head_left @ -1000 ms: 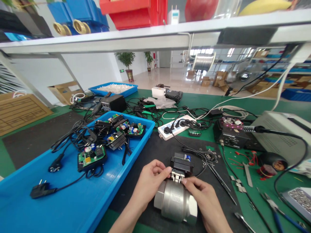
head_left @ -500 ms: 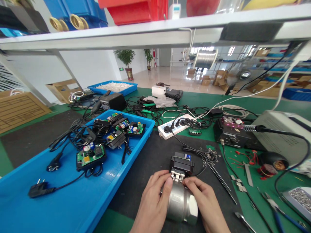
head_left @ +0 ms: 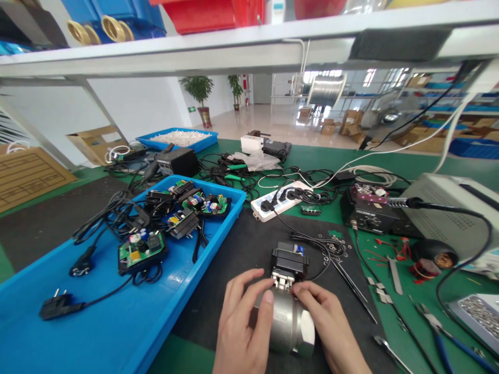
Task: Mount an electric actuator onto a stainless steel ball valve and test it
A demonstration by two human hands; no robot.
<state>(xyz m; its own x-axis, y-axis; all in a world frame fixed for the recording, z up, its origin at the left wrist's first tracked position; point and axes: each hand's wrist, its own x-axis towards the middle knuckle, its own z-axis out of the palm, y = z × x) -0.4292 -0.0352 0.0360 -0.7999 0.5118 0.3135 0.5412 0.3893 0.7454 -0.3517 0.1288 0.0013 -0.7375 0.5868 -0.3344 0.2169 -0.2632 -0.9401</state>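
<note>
- Head view: I see the metal valve on the black mat, right of the blue tray; a metal bracket stands between it and the black housing.
- Left hand: fingers loosely spread, thumb apart, at the valve's left side.
- Right hand: thumb and fingers close together by the bracket's right side (from here I can't tell if they pinch anything).

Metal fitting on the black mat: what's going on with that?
A person has both bare hands at the metal fitting. The left hand is spread open over its left side; the right hand has its fingertips by the silver bracket on top. A black unit sits above that bracket. Circuit boards lie in the blue tray alongside.
</note>
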